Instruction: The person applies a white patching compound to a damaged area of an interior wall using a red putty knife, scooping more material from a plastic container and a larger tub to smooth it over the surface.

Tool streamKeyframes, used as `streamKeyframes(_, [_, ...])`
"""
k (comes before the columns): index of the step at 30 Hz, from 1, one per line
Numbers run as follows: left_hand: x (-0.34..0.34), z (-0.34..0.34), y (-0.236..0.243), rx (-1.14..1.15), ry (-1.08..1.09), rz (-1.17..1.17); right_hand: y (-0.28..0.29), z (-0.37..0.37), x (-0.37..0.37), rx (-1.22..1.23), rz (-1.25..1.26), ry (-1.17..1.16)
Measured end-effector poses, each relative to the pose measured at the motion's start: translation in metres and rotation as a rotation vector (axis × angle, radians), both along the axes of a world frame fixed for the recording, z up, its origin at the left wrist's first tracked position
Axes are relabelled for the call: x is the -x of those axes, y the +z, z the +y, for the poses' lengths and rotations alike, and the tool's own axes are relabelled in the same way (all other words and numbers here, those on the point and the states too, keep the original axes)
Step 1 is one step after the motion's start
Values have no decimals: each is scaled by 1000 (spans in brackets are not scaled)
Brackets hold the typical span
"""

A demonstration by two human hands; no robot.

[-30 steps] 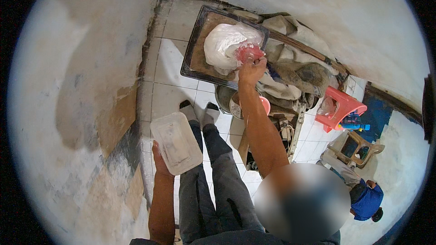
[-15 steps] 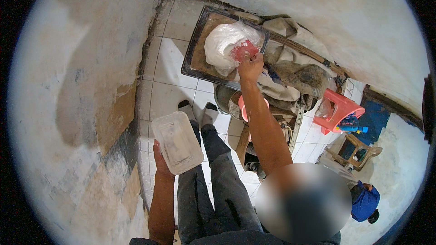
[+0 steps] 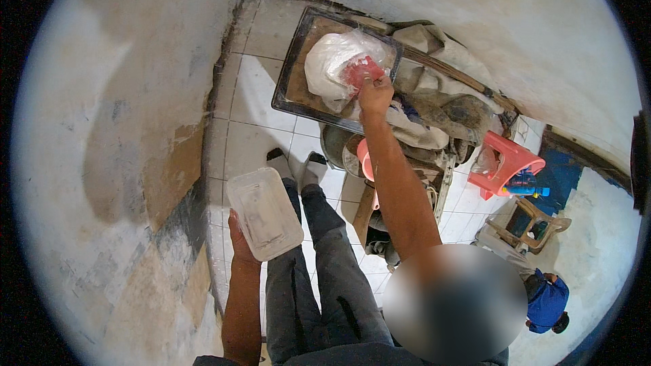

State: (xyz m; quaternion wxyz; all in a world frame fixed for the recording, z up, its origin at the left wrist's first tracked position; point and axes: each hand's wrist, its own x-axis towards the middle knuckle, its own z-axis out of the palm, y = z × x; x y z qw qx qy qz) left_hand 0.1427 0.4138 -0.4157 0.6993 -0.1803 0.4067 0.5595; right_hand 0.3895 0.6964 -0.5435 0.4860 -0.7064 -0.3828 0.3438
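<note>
In the right hand (image 3: 376, 97), the tool (image 3: 361, 71) is red, smeared white; just beyond that grip, the bag (image 3: 325, 64) shows white, the tray (image 3: 297, 88) brown, black-rimmed. In the left hand (image 3: 243, 249), the container (image 3: 266, 213) is whitish, grey-streaked.

Long trousers (image 3: 339, 274) in worn dark grey clothe the legs, faded over the thighs, darker and bluer on the shins, with a long black streak down each thigh. Just past the trousers' hems, pale grey socks (image 3: 313, 176) end in black toes. At the trousers' waist, a dark top (image 3: 339, 355) shows as a narrow strip; left of the trousers, a dark sleeve edge (image 3: 213, 361) borders a bare left forearm (image 3: 241, 312) and ungloved left hand (image 3: 245, 249). Right of the trousers, blur hides the upper arm above a bare right forearm (image 3: 400, 196).
</note>
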Motion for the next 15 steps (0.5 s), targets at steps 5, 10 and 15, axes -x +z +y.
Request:
streamKeyframes(5, [2, 8, -1, 12, -76, 38, -37, 6, -43, 210, -352, 86])
streamKeyframes(10, [5, 5, -4, 17, -14, 67, 19, -7, -14, 271, 638, 40])
streamKeyframes(15, [-1, 39, -6, -45, -11, 29, 19, -21, -37, 365, 675, 19])
